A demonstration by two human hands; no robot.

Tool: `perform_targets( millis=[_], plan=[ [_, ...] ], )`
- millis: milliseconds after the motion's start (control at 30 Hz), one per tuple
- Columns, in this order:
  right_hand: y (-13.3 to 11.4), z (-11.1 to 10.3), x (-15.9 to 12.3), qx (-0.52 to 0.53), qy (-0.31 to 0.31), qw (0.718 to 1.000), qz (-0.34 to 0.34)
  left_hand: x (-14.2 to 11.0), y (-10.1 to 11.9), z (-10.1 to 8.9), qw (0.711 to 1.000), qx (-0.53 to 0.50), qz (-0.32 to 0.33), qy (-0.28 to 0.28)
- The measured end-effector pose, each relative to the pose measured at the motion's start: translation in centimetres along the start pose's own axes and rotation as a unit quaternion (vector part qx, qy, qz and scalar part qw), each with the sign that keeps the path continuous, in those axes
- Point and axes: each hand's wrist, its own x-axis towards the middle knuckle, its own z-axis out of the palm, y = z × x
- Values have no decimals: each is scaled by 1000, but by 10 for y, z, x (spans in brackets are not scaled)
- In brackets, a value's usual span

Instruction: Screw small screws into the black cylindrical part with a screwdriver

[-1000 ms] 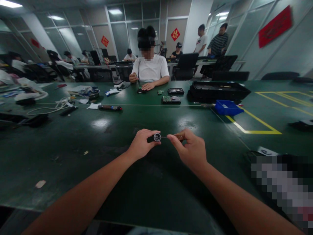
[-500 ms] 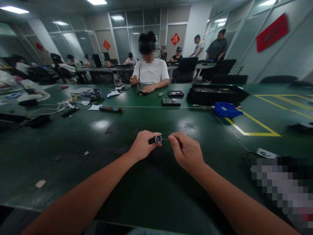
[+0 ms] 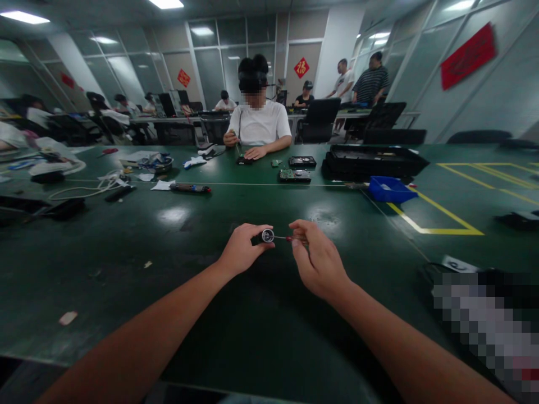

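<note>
Between the thumb and fingers of my left hand [image 3: 238,249] is a small round cylindrical part [image 3: 267,235], its silver-rimmed end facing me and its inside dark with fine detail I cannot make out. My right hand [image 3: 320,259] holds a thin screwdriver [image 3: 288,239] by its red handle, with the fingers loosely curled around it. The metal shaft points left and meets the right side of the round part. Whether the tip sits in a screw is too small to tell. Both hands are just above the green table [image 3: 236,342].
Across the table a person in a white shirt [image 3: 259,123] works on a small dark item. Near them lie two hard drives [image 3: 295,176], a long black tray [image 3: 374,160] and a blue bin [image 3: 391,189]. A pen-like tool [image 3: 190,188] and a white cable [image 3: 90,188] lie left.
The fingers of my right hand have loosened and lifted, baring the red handle. My left hand and the round part have shifted slightly left, and the part has turned a little.
</note>
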Motion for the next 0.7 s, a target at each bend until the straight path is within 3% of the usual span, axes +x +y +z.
perform_targets(
  millis=[133, 333, 467, 600, 700],
  plan=[
    [1, 1, 1, -13, -19, 999, 43, 1, -1, 0, 1000, 2, 9, -8],
    [6, 6, -1, 89, 58, 990, 91, 1, 0, 0, 1000, 7, 11, 6],
    [5, 7, -1, 165, 73, 975, 132, 0, 0, 0, 1000, 4, 25, 0],
    [13, 10, 4, 244, 104, 946, 185, 0, 0, -1, 999, -6, 46, -8],
    [29, 14, 9, 338, 119, 899, 250, 0, 2, -2, 999, 3, 44, -17]
  ],
)
